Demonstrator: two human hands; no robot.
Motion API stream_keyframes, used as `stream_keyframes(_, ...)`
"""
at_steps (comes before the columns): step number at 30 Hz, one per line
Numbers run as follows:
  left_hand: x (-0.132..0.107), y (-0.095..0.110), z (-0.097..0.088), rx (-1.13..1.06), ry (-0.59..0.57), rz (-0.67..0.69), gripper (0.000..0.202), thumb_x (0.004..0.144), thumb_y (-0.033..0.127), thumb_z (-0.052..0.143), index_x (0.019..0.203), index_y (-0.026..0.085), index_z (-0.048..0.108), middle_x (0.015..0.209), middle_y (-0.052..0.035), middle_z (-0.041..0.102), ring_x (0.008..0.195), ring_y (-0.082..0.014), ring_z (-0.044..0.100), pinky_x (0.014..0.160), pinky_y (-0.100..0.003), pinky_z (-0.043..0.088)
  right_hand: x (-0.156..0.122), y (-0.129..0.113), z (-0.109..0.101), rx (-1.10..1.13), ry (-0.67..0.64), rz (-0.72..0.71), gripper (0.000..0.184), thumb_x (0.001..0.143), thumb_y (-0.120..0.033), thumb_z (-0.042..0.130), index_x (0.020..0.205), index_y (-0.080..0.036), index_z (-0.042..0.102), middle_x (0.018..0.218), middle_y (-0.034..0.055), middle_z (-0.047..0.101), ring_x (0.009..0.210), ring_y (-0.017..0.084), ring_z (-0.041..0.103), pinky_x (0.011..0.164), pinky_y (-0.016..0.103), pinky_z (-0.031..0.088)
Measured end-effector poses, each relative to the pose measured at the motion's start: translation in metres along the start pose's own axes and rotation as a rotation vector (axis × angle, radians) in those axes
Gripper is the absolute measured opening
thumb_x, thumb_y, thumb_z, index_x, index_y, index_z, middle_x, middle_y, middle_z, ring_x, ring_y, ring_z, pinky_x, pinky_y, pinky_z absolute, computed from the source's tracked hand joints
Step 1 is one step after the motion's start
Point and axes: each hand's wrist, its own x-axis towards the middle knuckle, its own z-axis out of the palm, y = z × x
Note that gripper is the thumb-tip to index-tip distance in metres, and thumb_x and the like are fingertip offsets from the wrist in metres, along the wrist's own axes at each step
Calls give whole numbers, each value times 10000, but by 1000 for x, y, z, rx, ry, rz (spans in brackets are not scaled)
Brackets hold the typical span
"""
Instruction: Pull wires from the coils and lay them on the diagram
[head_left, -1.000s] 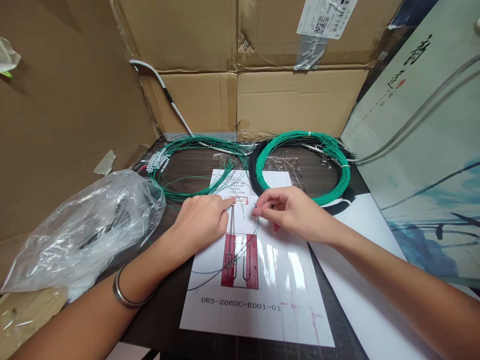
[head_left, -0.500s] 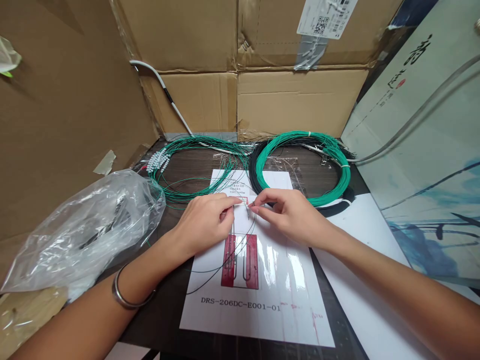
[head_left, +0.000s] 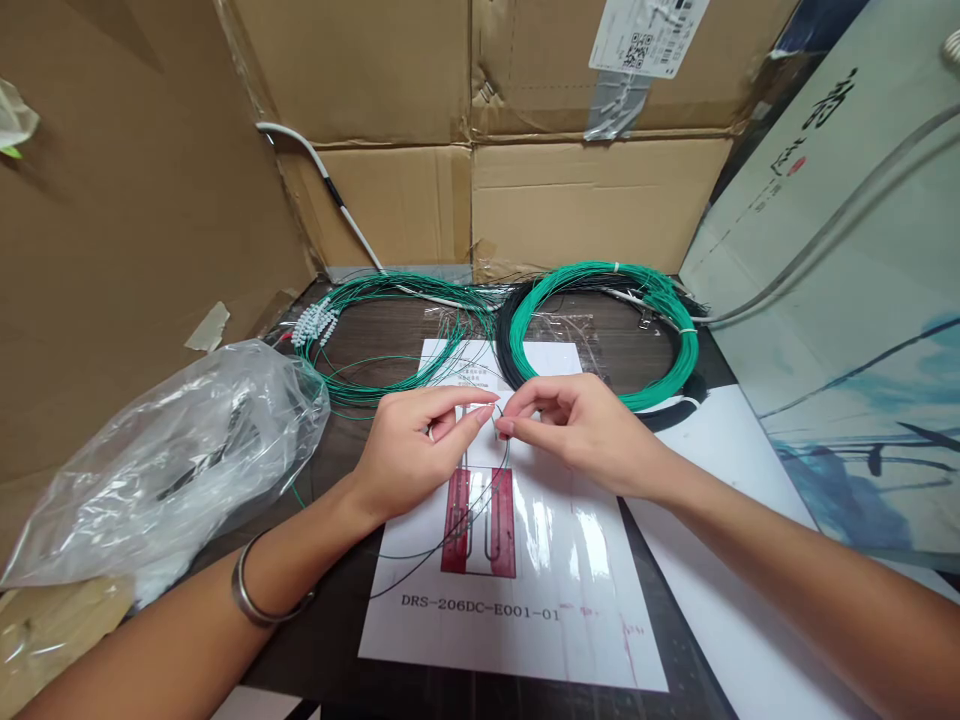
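Note:
In the head view my left hand [head_left: 420, 440] and my right hand [head_left: 581, 430] meet over a laminated printed sheet [head_left: 442, 635]. Thumb and forefinger of the left are pinched together, their tips almost touching those of the right. The right also pinches, its fingertips closed on a thin wire. Dark thin wires [head_left: 433, 548] run from between the hands down over the sheet's red-and-black drawing and off to the left. The fingertips partly cover the wire ends, so I cannot make out their exact shape.
Behind the hands lie a coil of green wires [head_left: 360, 392] with white tags and a coil of green and black wires [head_left: 682, 365]. A clear plastic bag [head_left: 172, 460] is at left. Cardboard walls [head_left: 390, 80] and a pale printed panel [head_left: 840, 300] enclose the table.
My left hand has shifted right and its thumb has come up against the forefinger, nearer the right fingertips. The wires over the sheet have shifted slightly; the right hand stays nearly in place.

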Motion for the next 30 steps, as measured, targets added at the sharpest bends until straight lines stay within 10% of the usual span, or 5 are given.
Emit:
stream_keyframes(10,-2,-2,0,45,-15,136,175,848,169,614,954,127,747,560,13,641,444,-68,446,474,-204,406,1,3,-1,31,5,30,180,795,-316,702,805,-137,701,778,44,692,655,119,568,595,235,413)
stream_keyframes(15,6,-1,-6,-157,-101,-304,230,837,270,579,976,145,713,495,60,460,446,-78,425,446,-215,365,1,-1,-5,58,-32,70,168,795,-305,693,783,-138,691,721,20,656,502,66,459,456,206,340)
stream_keyframes(20,12,-7,-11,-692,-171,-657,283,744,218,555,1007,136,621,650,4,593,646,-146,623,694,-312,542,2,-2,-6,80,-65,166,202,817,-344,662,793,-144,672,718,17,638,431,52,417,390,203,309)
stream_keyframes(26,10,-12,-8,-579,-254,-576,338,722,155,615,1059,139,589,797,-37,674,800,-168,689,793,-316,547,3,-1,-8,30,-26,174,218,796,-360,686,789,-142,678,705,15,623,460,63,425,405,213,320)
stream_keyframes(30,5,-16,-6,-104,-266,-353,211,805,146,535,987,154,642,925,-70,717,822,-170,682,728,-295,535,2,-2,-8,-17,-8,168,198,798,-347,691,759,-153,683,543,-42,500,426,60,380,428,220,297)
